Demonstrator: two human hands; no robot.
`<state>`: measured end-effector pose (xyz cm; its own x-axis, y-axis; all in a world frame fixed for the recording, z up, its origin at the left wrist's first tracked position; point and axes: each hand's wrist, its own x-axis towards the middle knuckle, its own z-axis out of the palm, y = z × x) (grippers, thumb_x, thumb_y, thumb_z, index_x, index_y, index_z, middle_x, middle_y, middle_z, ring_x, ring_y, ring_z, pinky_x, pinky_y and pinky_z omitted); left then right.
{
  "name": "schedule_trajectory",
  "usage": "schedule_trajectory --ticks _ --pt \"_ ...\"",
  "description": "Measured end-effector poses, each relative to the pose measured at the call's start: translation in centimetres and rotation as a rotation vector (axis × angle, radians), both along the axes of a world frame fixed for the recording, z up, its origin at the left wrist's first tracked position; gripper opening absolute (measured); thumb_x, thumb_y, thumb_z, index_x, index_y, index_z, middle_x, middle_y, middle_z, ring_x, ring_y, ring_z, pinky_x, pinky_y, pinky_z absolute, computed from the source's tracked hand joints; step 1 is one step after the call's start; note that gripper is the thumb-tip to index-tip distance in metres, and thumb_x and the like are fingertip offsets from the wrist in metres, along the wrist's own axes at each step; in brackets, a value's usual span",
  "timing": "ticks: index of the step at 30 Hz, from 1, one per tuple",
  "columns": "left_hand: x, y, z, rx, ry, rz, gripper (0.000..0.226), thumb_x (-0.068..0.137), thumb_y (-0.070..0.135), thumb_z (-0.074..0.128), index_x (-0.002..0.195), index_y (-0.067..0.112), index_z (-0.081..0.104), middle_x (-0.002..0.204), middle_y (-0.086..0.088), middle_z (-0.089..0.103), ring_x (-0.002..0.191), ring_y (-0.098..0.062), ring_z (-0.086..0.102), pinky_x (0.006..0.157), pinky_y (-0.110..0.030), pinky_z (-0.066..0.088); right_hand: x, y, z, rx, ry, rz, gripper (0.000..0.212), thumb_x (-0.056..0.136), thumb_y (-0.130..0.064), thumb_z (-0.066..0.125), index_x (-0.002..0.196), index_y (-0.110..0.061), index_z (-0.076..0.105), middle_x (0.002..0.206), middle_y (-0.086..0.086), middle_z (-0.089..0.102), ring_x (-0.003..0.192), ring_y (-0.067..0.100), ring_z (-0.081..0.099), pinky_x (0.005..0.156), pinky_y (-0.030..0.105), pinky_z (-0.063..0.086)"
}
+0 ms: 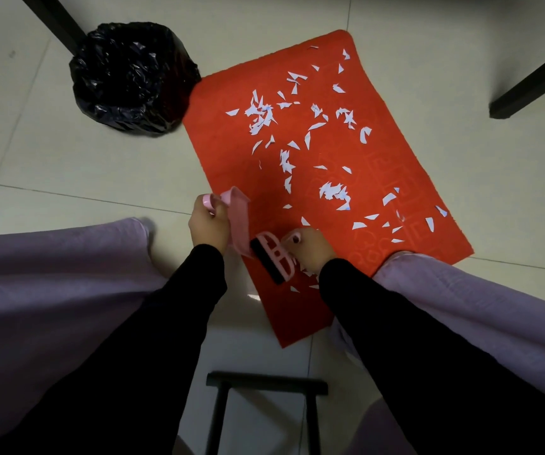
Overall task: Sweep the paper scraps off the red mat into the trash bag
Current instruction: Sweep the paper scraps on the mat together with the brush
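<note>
A red mat point(340, 149) lies on the tiled floor, strewn with several white paper scraps point(261, 114). A black trash bag point(130, 77) stands open just off the mat's far left corner. My left hand point(207, 226) grips the handle of a pink dustpan point(240, 218), held tilted over the mat's near left edge. My right hand point(313, 246) grips a small pink brush point(274, 257) with black bristles, right beside the dustpan. A few scraps lie near the brush at the mat's near end.
Dark furniture legs stand at the far left point(57, 21) and far right point(533, 83). A black stool frame point(264, 385) is below me between my knees. My knees in purple trousers flank the mat's near end.
</note>
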<state>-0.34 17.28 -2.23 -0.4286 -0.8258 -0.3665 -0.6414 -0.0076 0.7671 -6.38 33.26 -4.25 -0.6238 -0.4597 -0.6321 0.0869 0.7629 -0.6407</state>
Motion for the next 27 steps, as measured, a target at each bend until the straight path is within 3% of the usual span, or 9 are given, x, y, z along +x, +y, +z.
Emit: schedule_trajectory --ticks 4,6,8,10,13,18,21,25,27 --pt "0.0 0.4 -0.1 -0.001 0.006 -0.003 0.022 0.098 0.022 0.039 0.1 0.008 0.056 0.088 -0.005 0.054 0.081 -0.02 0.05 0.074 -0.024 0.038 -1.4 0.8 0.8 -0.028 0.084 -0.022 0.025 0.092 -0.012 0.047 0.078 -0.004 0.068 0.07 0.008 0.063 0.057 0.019 0.054 0.059 0.035 0.046" --pt "0.0 0.8 0.0 -0.019 -0.002 -0.011 0.018 0.098 0.022 0.039 0.096 0.013 0.054 0.087 -0.005 0.054 0.081 -0.02 0.049 0.073 -0.023 0.037 -1.1 0.8 1.0 -0.049 0.064 -0.028 0.029 0.091 -0.011 0.048 0.069 -0.001 0.063 0.058 0.011 0.053 0.049 0.014 0.042 0.052 0.027 0.037" --pt "0.1 0.9 -0.1 -0.033 -0.007 -0.019 0.019 0.098 0.023 0.039 0.097 0.012 0.055 0.087 -0.005 0.054 0.081 -0.02 0.049 0.073 -0.024 0.037 -0.5 0.6 0.7 -0.051 0.013 -0.003 0.027 0.089 -0.009 0.049 0.079 0.013 0.061 0.069 0.025 0.058 0.054 0.023 0.046 0.057 0.029 0.039" --pt "0.4 1.1 0.0 -0.038 -0.001 -0.019 0.021 0.098 0.023 0.039 0.099 0.01 0.056 0.087 -0.005 0.055 0.081 -0.02 0.05 0.074 -0.025 0.038 -0.1 0.7 0.3 -0.029 -0.007 0.039 0.026 0.089 -0.01 0.049 0.086 0.012 0.063 0.085 0.026 0.066 0.067 0.035 0.059 0.063 0.036 0.047" --pt "0.5 1.3 0.2 -0.038 0.007 -0.012 0.023 0.098 0.022 0.04 0.102 0.007 0.057 0.087 -0.005 0.055 0.081 -0.02 0.05 0.073 -0.024 0.037 -0.6 1.4 0.3 0.002 0.058 0.08 0.025 0.092 -0.013 0.048 0.09 0.002 0.067 0.087 0.015 0.069 0.07 0.024 0.062 0.071 0.039 0.05" --pt "0.3 1.5 0.3 -0.04 -0.006 -0.024 0.018 0.097 0.023 0.039 0.082 0.02 0.047 0.085 -0.006 0.054 0.08 -0.022 0.051 0.071 -0.024 0.037 -2.1 2.0 1.3 -0.03 0.153 -0.035 0.021 0.094 -0.012 0.049 0.095 -0.004 0.068 0.084 0.005 0.064 0.068 0.018 0.058 0.067 0.033 0.048" --pt "0.2 1.7 0.2 -0.043 -0.014 -0.03 0.018 0.097 0.023 0.038 0.082 0.018 0.047 0.084 -0.006 0.055 0.079 -0.021 0.05 0.066 -0.02 0.034 -1.7 1.6 1.4 -0.03 0.099 0.018 0.023 0.093 -0.014 0.05 0.093 0.001 0.068 0.087 0.014 0.068 0.067 0.02 0.058 0.066 0.032 0.048" --pt "0.3 1.7 0.2 -0.046 -0.015 -0.034 0.015 0.098 0.023 0.039 0.09 0.016 0.048 0.086 -0.006 0.055 0.08 -0.021 0.051 0.071 -0.022 0.036 -1.6 1.9 1.0 0.002 0.112 0.079 0.023 0.093 -0.014 0.05 0.094 0.0 0.069 0.098 0.015 0.07 0.083 0.027 0.066 0.081 0.04 0.055" --pt "0.4 1.6 0.1 -0.047 -0.007 -0.034 0.015 0.097 0.023 0.039 0.088 0.016 0.048 0.085 -0.007 0.056 0.08 -0.023 0.053 0.072 -0.026 0.039 -2.0 2.2 1.0 0.001 0.143 0.046 0.022 0.095 -0.015 0.049 0.097 -0.003 0.068 0.097 0.014 0.069 0.075 0.024 0.064 0.074 0.035 0.053"
